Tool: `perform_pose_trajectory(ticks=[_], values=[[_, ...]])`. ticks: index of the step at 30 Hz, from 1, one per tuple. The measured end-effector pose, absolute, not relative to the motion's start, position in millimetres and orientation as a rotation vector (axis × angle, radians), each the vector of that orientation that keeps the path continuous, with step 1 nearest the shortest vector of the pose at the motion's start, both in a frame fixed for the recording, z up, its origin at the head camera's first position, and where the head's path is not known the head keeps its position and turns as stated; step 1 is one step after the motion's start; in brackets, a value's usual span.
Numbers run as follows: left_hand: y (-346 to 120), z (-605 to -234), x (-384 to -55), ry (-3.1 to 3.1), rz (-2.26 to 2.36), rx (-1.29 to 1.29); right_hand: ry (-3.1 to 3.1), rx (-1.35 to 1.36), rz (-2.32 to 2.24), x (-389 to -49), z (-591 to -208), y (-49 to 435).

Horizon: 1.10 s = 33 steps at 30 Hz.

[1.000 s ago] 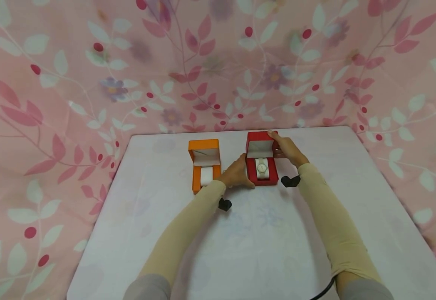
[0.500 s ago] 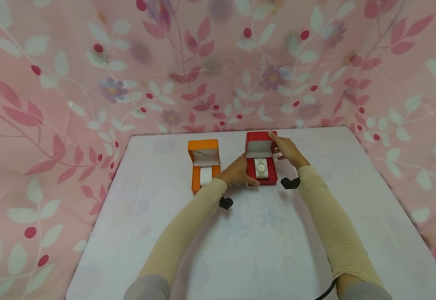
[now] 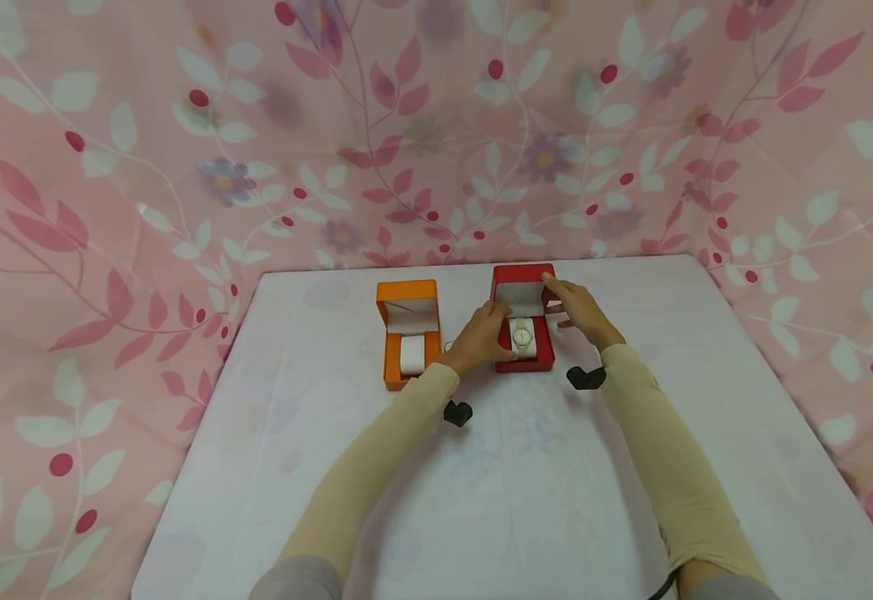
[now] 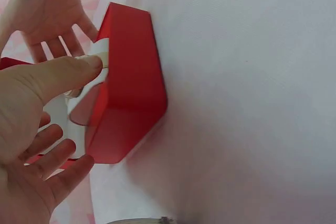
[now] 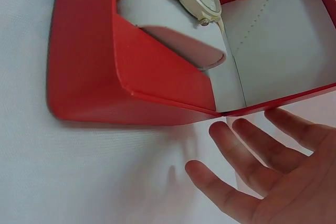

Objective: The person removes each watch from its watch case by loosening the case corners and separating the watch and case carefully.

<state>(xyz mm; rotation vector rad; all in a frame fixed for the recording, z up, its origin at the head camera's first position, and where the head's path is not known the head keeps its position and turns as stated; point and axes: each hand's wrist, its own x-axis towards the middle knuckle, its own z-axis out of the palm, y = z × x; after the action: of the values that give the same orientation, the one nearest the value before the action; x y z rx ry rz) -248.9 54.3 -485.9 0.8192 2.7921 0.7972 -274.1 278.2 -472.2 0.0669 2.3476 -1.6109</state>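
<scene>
1. Head view: two cream sleeves (image 3: 376, 450) stretch forward over the white-covered table (image 3: 241, 433). The left hand (image 3: 477, 340) arches over the left side of the red watch box (image 3: 524, 365), and the right hand (image 3: 581, 312) reaches in at the raised lid's right edge. The cream-strapped wristwatch (image 3: 522, 337) sits inside that box. To its left stands an orange watch box (image 3: 406, 289), lid up.
2. Left wrist view: the left thumb extends to the watch strap (image 4: 105, 60), fingers loosely bent and apart; I can't tell whether it presses.
3. Right wrist view: the right fingers spread nearly straight beside the hinge, a relaxed hand gripping nothing.
</scene>
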Motion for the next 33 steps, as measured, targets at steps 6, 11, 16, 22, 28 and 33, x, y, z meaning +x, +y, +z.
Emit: perform_pose_trajectory(ticks=[6, 11, 16, 22, 28, 33], values=[[56.7, -500.3, -250.3, 2.761, 0.756, 0.831, 2.343, 0.09, -1.615, -273.3, -476.1, 278.4], [59.5, -502.9, -250.5, 2.763, 0.667, 0.841, 2.353, 0.068, -1.62, -272.9, -478.5, 279.2], [63.9, -495.6, -249.3, 2.768, 0.582, 0.836, 2.351, 0.066, -1.644, -273.0, -478.7, 279.3], [67.8, -490.4, -248.6, 2.85, 0.546, 0.874, 2.336, 0.084, -1.662, -274.3, -478.0, 278.1], [69.5, -491.8, -249.0, 2.886, 0.576, 0.91, 2.33, 0.087, -1.653, -274.5, -478.2, 277.3], [71.0, -491.9, -248.5, 2.812, 0.677, 0.915, 2.333, 0.081, -1.649, -274.5, -478.4, 278.4]])
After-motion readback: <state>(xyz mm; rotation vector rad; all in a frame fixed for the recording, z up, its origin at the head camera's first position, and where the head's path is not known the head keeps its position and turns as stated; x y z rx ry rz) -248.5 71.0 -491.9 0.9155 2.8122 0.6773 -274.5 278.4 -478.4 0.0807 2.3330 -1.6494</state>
